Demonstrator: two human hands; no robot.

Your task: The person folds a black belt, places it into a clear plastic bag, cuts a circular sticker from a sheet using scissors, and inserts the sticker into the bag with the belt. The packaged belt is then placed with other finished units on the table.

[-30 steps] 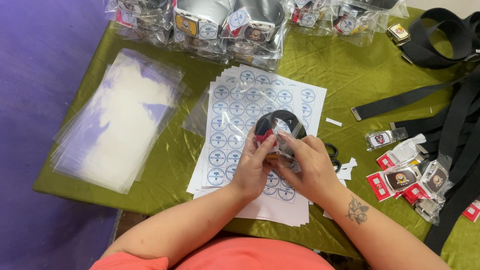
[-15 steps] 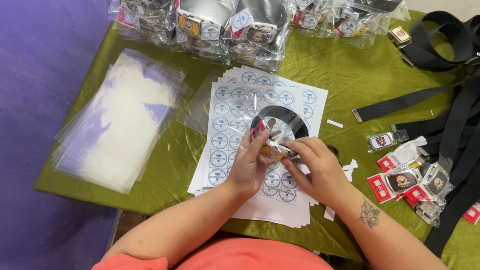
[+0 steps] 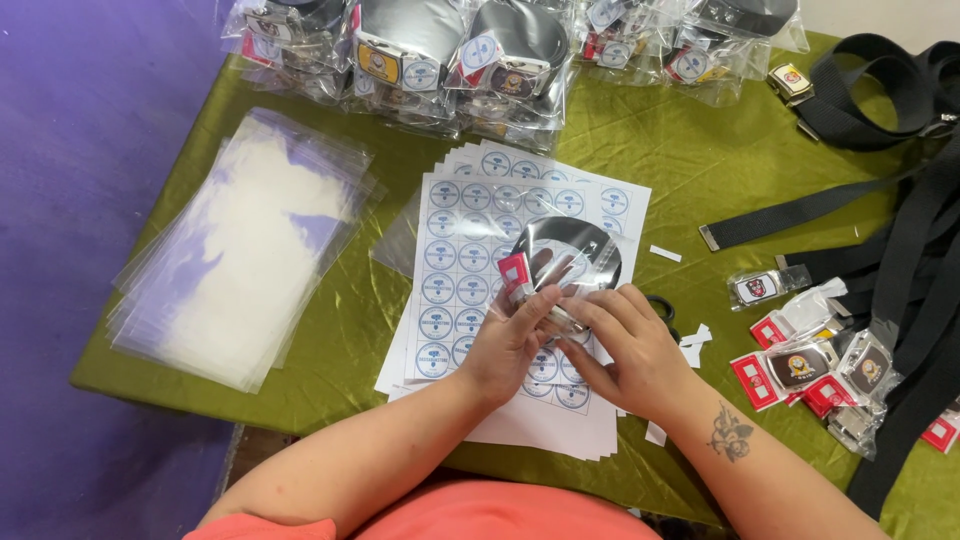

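Both my hands hold a coiled black belt in a clear plastic bag [image 3: 568, 250] over a stack of white sheets with round blue stickers [image 3: 470, 260]. My left hand [image 3: 510, 345] pinches the bag's near end by the buckle with its red card [image 3: 514, 274]. My right hand [image 3: 630, 345] presses the bag's folded flap from the right. The buckle itself is mostly hidden under my fingers.
A pile of empty clear bags [image 3: 240, 250] lies at the left on the green cloth [image 3: 660, 150]. Several packed belts [image 3: 450, 60] sit along the far edge. Loose black belts [image 3: 890, 230] and bagged buckles with red cards [image 3: 810, 365] lie at the right.
The bagged belt and both my hands have shifted slightly toward me and down onto the sticker sheets; my fingers have closed in over the bag's near end.
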